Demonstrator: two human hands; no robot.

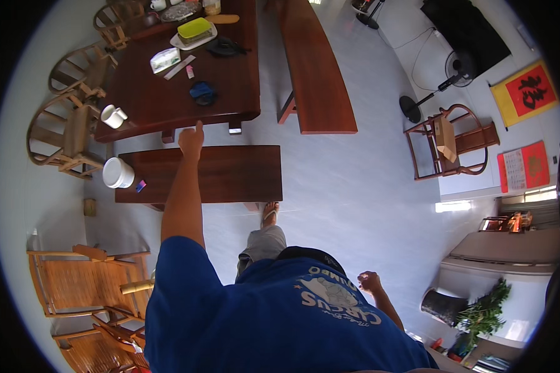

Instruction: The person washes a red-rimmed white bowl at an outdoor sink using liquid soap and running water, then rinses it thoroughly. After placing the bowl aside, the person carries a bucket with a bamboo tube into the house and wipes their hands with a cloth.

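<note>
My left hand (191, 142) reaches forward over the far edge of a dark wooden bench (238, 172), near the front edge of the wooden table (144, 102). One digit points away from the others, and nothing shows in it. My right hand (369, 282) hangs by my right side with its fingers loosely curled; whether it holds anything cannot be told. On the table are a blue and black item (202, 93), a small pink item (190, 71), a flat strip (179, 67), a white pack (165, 60), a white mug (113, 116) and a lime-green lidded container (194, 29) on a white tray.
A white bucket (118, 172) and a small pink and blue item (141, 186) sit on the near bench. A long bench (317, 74) stands right of the table, wooden armchairs (77, 130) left. Further right are a standing fan (410, 109), a chair holding a cardboard box (445, 139) and a potted plant (485, 312).
</note>
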